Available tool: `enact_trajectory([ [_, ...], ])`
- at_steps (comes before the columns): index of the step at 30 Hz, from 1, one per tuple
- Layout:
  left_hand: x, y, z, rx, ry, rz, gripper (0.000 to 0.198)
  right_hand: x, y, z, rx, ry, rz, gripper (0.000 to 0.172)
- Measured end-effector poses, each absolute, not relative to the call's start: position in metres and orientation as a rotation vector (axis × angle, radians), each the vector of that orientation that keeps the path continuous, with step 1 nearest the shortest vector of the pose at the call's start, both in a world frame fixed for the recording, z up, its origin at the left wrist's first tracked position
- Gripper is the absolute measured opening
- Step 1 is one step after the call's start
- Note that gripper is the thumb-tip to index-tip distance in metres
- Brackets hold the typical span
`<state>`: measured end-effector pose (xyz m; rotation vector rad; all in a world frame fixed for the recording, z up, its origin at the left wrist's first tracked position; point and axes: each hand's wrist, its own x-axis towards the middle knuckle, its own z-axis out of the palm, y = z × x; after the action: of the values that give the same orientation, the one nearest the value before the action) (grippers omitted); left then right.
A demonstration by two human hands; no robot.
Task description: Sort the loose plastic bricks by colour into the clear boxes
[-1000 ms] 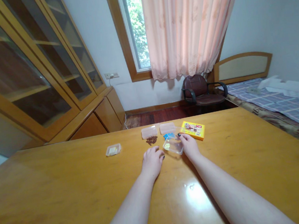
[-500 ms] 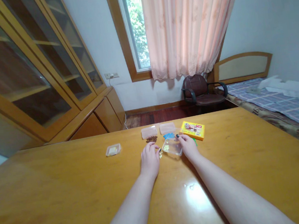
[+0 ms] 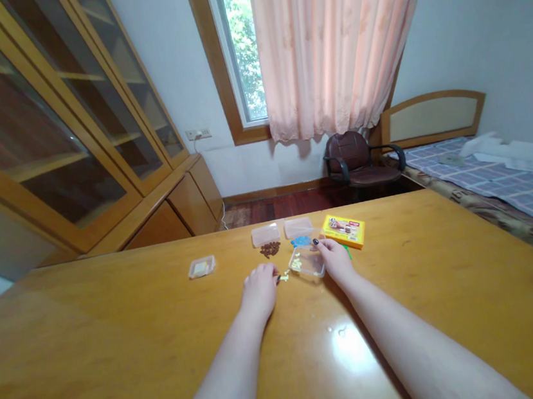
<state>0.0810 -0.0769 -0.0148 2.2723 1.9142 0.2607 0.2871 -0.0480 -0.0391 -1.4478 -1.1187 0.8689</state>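
My right hand [image 3: 336, 261] grips the right side of a clear plastic box [image 3: 310, 272], which is tilted, its opening toward the left. Pale yellow small pieces [image 3: 296, 262] lie inside it. More loose pale pieces [image 3: 284, 277] are scattered on the table just left of the box. Beside these, my left hand [image 3: 259, 289] rests low with fingers curled and fingertips touching the nearest ones; whether a piece is pinched is hidden. Behind the hands are a pile of brown pieces [image 3: 270, 249] and a pile of blue pieces [image 3: 301, 241].
Two more clear boxes, a left one [image 3: 266, 235] and a right one [image 3: 298, 227], stand behind the piles. A yellow printed box [image 3: 345, 230] lies at the right, with green pieces [image 3: 347, 252] partly hidden by my hand. A small clear container [image 3: 201, 267] sits on the wooden table [image 3: 119, 347].
My left hand has moved left and slightly toward me, uncovering more of the brown pile and loose pale pieces. The right hand and its box have barely moved.
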Motion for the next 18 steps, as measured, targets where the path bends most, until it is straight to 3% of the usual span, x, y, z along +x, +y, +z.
enact_trajectory([
  [12,0.087,-0.075,-0.021,2.277,1.885,0.170,0.012,0.286,-0.050,-0.037,-1.409,-1.122,0.867,0.038],
  [18,0.092,-0.075,-0.018,2.157,2.007,0.405,0.016,0.282,-0.051,-0.039,-1.408,-1.162,0.909,0.035],
])
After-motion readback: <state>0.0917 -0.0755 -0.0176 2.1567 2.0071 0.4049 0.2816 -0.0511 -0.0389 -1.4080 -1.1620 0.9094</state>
